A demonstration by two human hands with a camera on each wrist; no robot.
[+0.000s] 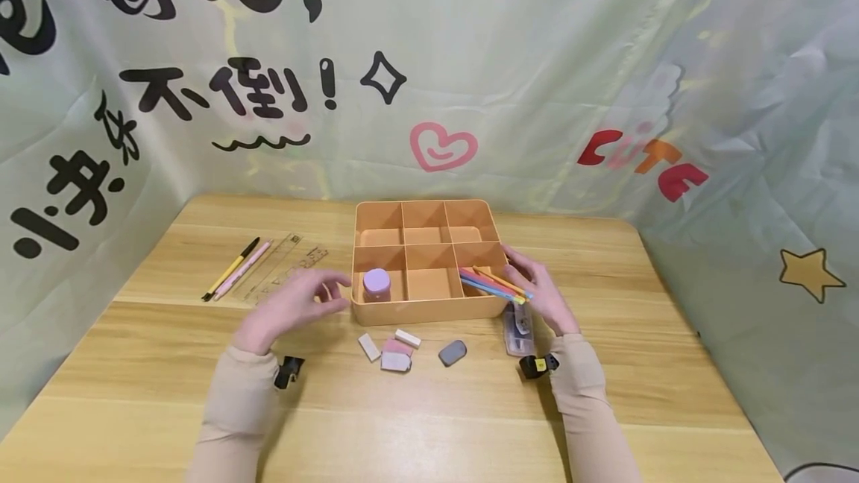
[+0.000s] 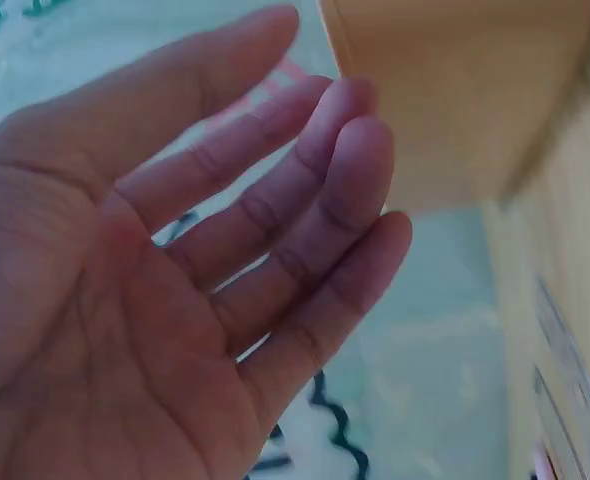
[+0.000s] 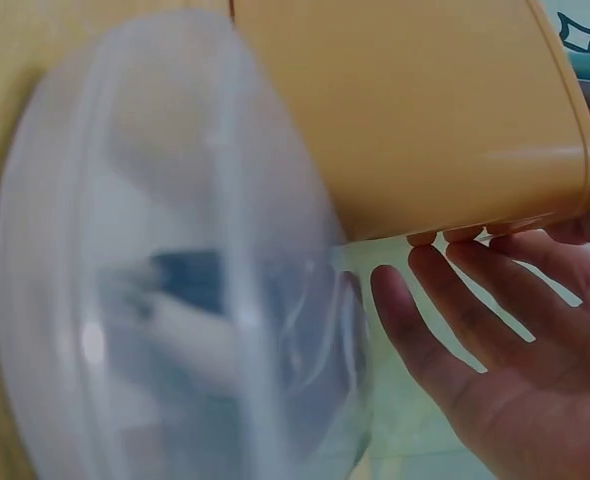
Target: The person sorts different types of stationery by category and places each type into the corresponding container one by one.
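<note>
Closest in the head view, beige sleeves [image 1: 241, 397] reach in, the orange box [image 1: 429, 311] sitting between left hand [image 1: 295, 307] and right hand [image 1: 542, 294]. Left wrist: that hand's relaxed, empty, just beside the box. Right wrist: behind a clear case [image 3: 125, 330], straightish fingers touch the box's side.

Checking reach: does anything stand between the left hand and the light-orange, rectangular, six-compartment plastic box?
Nothing visible does: the left hand has its fingertips close to the left side of the box.
</note>
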